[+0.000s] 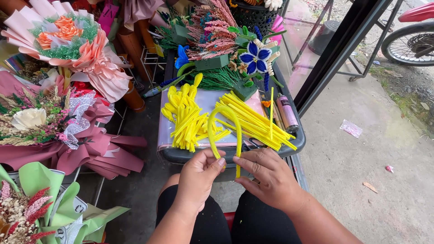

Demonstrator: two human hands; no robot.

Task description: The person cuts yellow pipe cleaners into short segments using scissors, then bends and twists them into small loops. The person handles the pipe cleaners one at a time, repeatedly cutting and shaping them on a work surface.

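I have 1 yellow pipe cleaner [224, 118] bent into a tall arch, and both my hands hold it just in front of the tray. My left hand [199, 174] is closed around its left leg, thumb and fingers pinched tight on the fuzzy wire. My right hand [266, 174] pinches the right leg between thumb and forefinger, with the loose end hanging down below my fingers. The 2 legs are not yet twisted together, so I judge this piece only at its first bend.

Done work shows as a pile of looped yellow shapes [185, 115] on the left of the grey tray [296, 144]. On the right lies a heap of straight yellow pipe cleaners [253, 119], which tells me plenty is left to shape. At the back of the tray stand finished pipe-cleaner flowers, among them a blue and white flower [254, 58] stuck in green foam blocks [211, 62]. A slim pink spray can [286, 112] lies along the right rim.

The tray rests just beyond my knees. To my left stand wrapped bouquets: a peach bouquet [68, 40], a maroon-wrapped bouquet [54, 131] and a green-wrapped bouquet [40, 199]. To my right is bare concrete floor [384, 149], a black post, and a motorbike wheel [409, 43] outside.
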